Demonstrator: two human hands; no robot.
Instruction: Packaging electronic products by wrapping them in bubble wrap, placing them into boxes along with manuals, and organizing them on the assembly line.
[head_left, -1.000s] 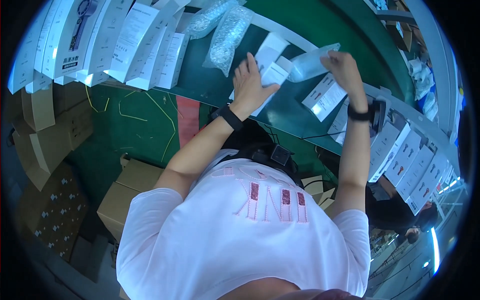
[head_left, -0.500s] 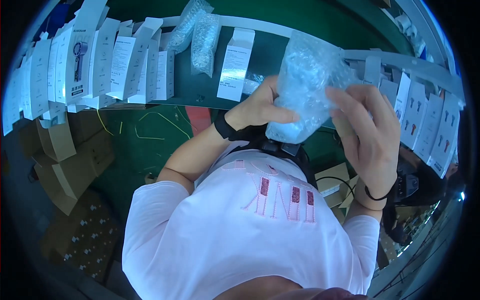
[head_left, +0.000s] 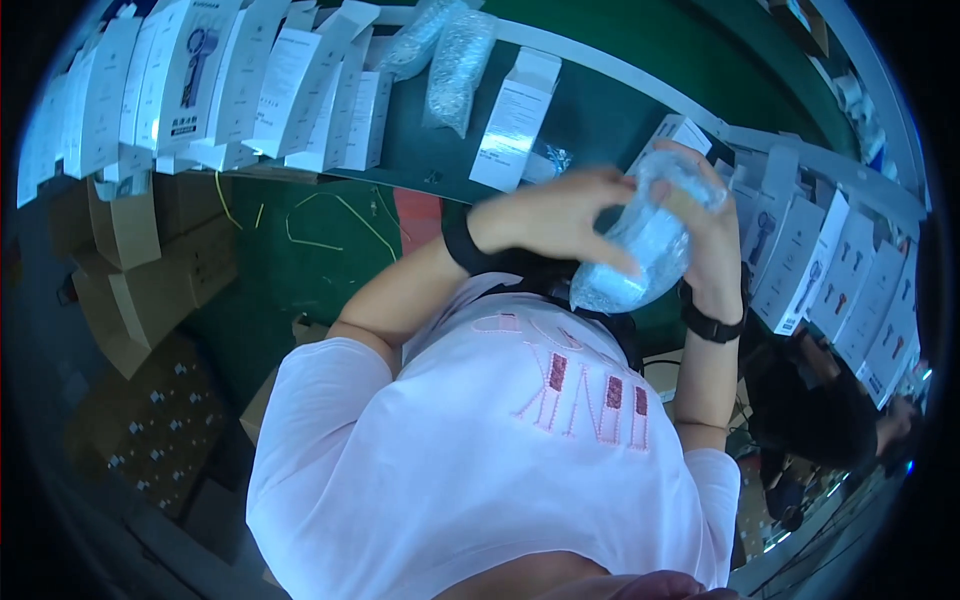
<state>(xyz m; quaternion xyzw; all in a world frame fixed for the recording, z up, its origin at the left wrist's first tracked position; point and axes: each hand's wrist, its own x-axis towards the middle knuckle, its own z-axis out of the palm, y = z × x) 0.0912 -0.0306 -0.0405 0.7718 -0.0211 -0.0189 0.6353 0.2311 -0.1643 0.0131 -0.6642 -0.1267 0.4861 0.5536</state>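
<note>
Both hands close on one bubble-wrap bundle [head_left: 648, 240] held above the chest: the left hand [head_left: 560, 215] curls over its near side, the right hand [head_left: 705, 235] wraps its far side. Its long axis tilts, upper end toward the right hand, lower end toward the shirt. Two more bubble-wrap bags [head_left: 445, 50] lie on the green table [head_left: 610, 110], beside one lone white box [head_left: 515, 120]; box rows elsewhere are too many to count

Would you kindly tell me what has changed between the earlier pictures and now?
Both hands left the boxes on the green table and took up a bubble-wrap bag. The left hand now lies across it, the right hand cups it from behind, nearer the chest. The rows of white boxes stayed put.
</note>
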